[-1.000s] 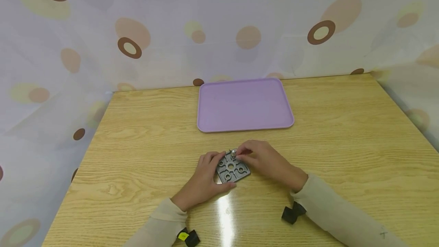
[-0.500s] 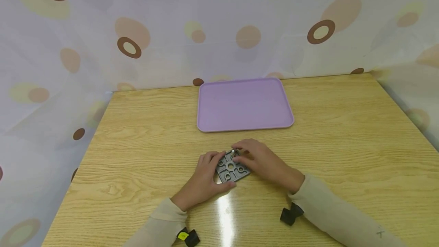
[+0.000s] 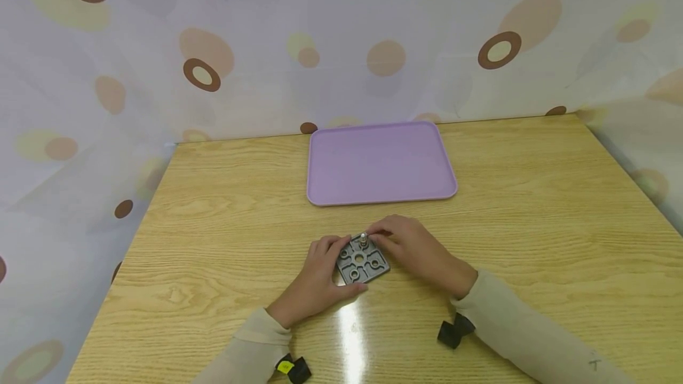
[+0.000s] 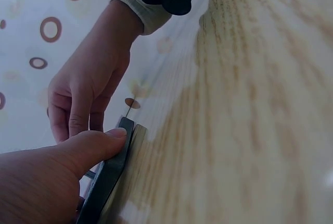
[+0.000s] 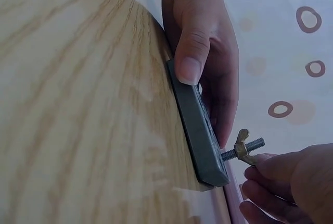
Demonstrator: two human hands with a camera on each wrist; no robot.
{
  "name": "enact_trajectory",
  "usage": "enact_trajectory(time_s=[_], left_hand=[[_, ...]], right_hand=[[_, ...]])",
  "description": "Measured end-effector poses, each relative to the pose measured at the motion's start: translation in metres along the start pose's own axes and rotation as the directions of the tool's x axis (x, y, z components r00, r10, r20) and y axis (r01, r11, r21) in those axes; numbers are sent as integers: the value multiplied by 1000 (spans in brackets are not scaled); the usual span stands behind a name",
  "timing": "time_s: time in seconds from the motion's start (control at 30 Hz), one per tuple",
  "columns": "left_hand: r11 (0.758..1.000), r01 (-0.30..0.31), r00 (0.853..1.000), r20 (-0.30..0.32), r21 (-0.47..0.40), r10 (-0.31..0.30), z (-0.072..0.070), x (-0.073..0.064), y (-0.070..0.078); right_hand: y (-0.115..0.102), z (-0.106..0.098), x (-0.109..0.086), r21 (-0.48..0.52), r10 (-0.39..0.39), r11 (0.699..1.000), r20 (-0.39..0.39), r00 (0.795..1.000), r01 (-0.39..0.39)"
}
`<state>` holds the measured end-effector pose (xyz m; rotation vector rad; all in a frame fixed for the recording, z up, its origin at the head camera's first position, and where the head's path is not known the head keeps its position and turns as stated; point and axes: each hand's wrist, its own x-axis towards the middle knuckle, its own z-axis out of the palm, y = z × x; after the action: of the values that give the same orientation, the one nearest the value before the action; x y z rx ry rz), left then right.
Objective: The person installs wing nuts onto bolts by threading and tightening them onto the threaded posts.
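My left hand [image 3: 319, 277] grips a square grey metal plate [image 3: 364, 268] lying on the table, thumb on the near edge and fingers along the far left side. The plate has a central hole and raised round bosses near its corners. From its far corner stands a threaded bolt [image 5: 257, 144], with a brass-coloured wing nut [image 5: 241, 148] partway along the thread. With thumb and forefinger, my right hand [image 3: 416, 250] pinches one wing of that nut, as the right wrist view shows. In the left wrist view, the left thumb [image 4: 99, 148] presses on the plate's edge.
Behind the hands, a shallow purple tray [image 3: 381, 165] lies on the wood-grain table [image 3: 224, 212]. A patterned cloth [image 3: 341, 28] hangs along the back and sides of the table. Black wrist mounts [image 3: 450, 334] are on the sleeves.
The right hand's fingers loosened and spread around the bolt half a second ago, then came together again on the wing nut. The left hand and plate have stayed in place.
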<state>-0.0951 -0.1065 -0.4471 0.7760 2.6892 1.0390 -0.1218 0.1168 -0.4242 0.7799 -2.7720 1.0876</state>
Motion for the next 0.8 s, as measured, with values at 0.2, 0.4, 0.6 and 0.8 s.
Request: enact_trajectory(time_s=[0.2,0.4,0.6,0.8], left_hand=[[1000,5,1000,5,-1,-5,1,0,0],[1000,9,1000,4,6,-9,0,0,0],[1000,8,1000,6,13,-8,0,0,0],[1000,0,1000,4,21,0,0,0,-2]], right_hand=[[-2,-3,0,21,26,999,46,999,-27],[-4,-4,0,76,41,996,70,997,-46],[-3,2,-1,109,50,992,80,996,-59],[-2,6,-1,98,23,995,87,996,-31]])
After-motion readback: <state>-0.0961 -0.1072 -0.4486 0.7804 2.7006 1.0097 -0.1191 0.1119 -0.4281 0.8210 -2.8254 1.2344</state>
